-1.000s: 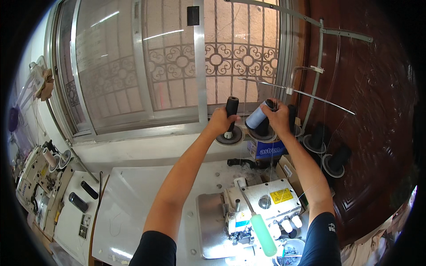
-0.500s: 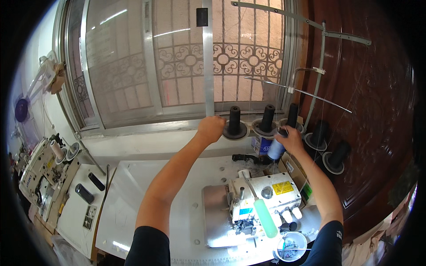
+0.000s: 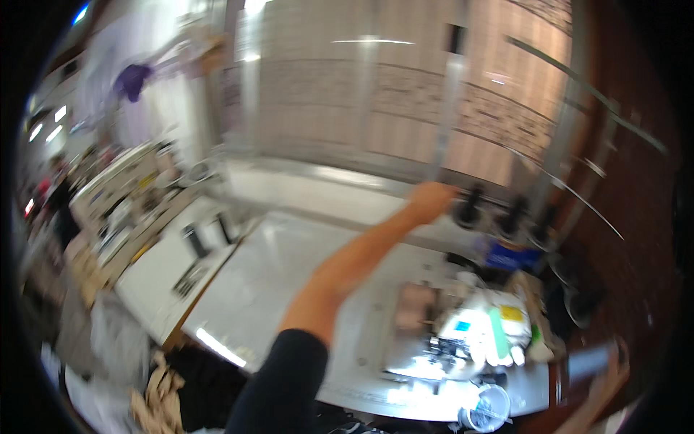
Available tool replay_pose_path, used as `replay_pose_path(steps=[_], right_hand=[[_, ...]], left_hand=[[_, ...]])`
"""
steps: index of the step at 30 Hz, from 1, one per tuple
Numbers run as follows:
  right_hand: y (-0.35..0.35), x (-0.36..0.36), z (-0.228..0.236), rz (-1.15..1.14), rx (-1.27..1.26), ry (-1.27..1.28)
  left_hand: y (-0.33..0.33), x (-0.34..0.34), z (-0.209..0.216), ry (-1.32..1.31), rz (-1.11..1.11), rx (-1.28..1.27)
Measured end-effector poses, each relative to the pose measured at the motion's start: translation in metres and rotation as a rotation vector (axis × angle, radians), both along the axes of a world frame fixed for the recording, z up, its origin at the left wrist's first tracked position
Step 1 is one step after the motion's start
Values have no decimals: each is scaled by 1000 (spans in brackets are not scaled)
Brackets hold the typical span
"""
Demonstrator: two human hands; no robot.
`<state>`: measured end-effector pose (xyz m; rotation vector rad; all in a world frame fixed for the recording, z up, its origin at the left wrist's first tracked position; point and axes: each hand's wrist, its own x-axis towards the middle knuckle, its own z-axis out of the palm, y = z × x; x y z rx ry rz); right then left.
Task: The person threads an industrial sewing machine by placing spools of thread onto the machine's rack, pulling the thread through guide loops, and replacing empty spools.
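Observation:
The whole picture is smeared by motion. My left hand (image 3: 431, 201) reaches to the window sill, its fingers curled closed beside the leftmost black thread cone (image 3: 470, 208); what it grips, if anything, cannot be made out. Low at the right edge, my right hand (image 3: 616, 367) is closed on a pale blue thread cone (image 3: 587, 363), beside the table's right end. Between the arms stands a white overlock sewing machine (image 3: 473, 325) with a green strip-shaped piece (image 3: 499, 334) on its front.
More black cones (image 3: 512, 217) stand on the thread stand before the dark wooden door (image 3: 643, 217). A clear cup (image 3: 486, 409) sits at the table's front edge. Another sewing machine (image 3: 123, 195) and two dark spools (image 3: 194, 240) are at left, with cloth (image 3: 163, 394) below.
The view has swung left, so everything appears shifted right. My right hand has come down from the thread stand to the lower right with the blue thread cone. My left hand stays by the black cones.

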<state>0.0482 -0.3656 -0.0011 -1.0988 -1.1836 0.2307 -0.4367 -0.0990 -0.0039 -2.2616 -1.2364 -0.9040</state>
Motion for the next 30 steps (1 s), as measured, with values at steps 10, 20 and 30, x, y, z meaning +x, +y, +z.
replay_pose_path(steps=[10,20,30], right_hand=[[-75,-224,-42,775,-422,-754],[-60,-414,-110,1226,-252,-105],[-47,-412,-176,1426,-855,-378]], left_hand=[[-126,1,-23,-243,68,-228],[-407,-104,-104,-791,-397,-940],[-632,-373,-126,-1512,810,1203]])
